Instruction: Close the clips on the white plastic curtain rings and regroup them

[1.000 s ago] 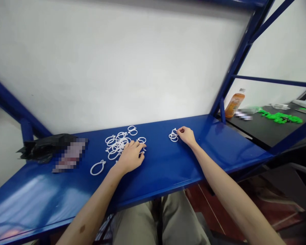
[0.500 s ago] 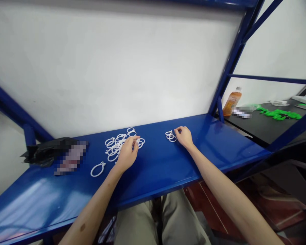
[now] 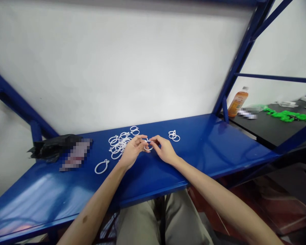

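Observation:
Between my two hands is a white plastic ring (image 3: 148, 148), like a curtain ring with a small eyelet. My left hand (image 3: 133, 150) pinches it from the left, and my right hand (image 3: 164, 148) grips its right side with thumb and fingers. Partly behind my left hand lies a heap of similar white rings (image 3: 116, 152). One single ring (image 3: 101, 167) rests apart at the heap's near left. To the right of my right hand, a small group of rings (image 3: 174, 136) lies on the blue table (image 3: 153, 180).
A black plastic bag (image 3: 53, 146) and a blurred packet (image 3: 76, 154) lie on the table's left. Blue frame posts (image 3: 225, 109) rise at the right. Beyond them, a dark table (image 3: 265, 127) carries a bottle of orange drink (image 3: 238, 102) and green pieces (image 3: 288, 115).
My right hand has moved left from beside the small ring group to meet my left hand. Both hands now hold one ring together. The view has shifted slightly.

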`<state>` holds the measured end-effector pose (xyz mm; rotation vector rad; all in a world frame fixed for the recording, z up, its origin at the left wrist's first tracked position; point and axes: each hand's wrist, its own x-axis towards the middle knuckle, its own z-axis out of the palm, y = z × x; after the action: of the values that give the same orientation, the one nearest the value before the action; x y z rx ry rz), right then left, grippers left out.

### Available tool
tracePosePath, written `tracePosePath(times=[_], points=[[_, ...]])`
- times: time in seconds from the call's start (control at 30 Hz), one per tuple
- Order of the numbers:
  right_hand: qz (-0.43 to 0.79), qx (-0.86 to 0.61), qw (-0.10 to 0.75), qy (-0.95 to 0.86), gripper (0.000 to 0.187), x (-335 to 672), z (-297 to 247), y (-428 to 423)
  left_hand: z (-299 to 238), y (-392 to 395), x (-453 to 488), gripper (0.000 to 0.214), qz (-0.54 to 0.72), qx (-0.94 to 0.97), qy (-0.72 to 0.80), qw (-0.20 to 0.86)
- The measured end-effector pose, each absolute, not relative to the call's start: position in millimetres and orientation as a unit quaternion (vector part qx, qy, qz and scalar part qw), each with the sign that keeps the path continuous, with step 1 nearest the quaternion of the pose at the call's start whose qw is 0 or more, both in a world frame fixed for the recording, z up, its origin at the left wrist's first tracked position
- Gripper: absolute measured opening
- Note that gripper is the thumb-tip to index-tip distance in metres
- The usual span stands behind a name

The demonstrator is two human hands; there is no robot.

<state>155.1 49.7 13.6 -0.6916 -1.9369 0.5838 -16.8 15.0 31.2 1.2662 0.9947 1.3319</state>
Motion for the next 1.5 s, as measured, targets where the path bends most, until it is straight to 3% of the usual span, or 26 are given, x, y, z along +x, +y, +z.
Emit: tracePosePath(times=[0.4,0.6,0.7,0.87,1.13,1.33,1.5], points=[[0.221,-0.215,0.433,-0.847,0.016,170,15,42,21,17,-24,0.025,0.476,0.614,0.500,0.384],[0.155,-0.342,0.480,-0.793,0.014,216,27,101,13,19,-27,0.031,0.372,0.714,0.592,0.030],[0.141,-0.454,0.483,-0.735,0.018,256,24,146,6,22,-33,0.027,0.277,0.746,0.602,-0.064],[0.236,-0.504,0.419,-0.717,0.021,293,9,188,4,26,-37,0.019,0.200,0.768,0.598,-0.112],[0.229,-0.408,0.339,-0.816,0.021,285,4,193,10,28,-44,0.015,0.197,0.802,0.544,-0.151],[0.223,-0.427,0.368,-0.795,0.022,287,1,194,18,28,-46,0.007,0.251,0.803,0.518,-0.155],[0.093,-0.460,0.455,-0.756,0.021,277,15,171,27,24,-36,0.006,0.303,0.799,0.491,-0.170]])
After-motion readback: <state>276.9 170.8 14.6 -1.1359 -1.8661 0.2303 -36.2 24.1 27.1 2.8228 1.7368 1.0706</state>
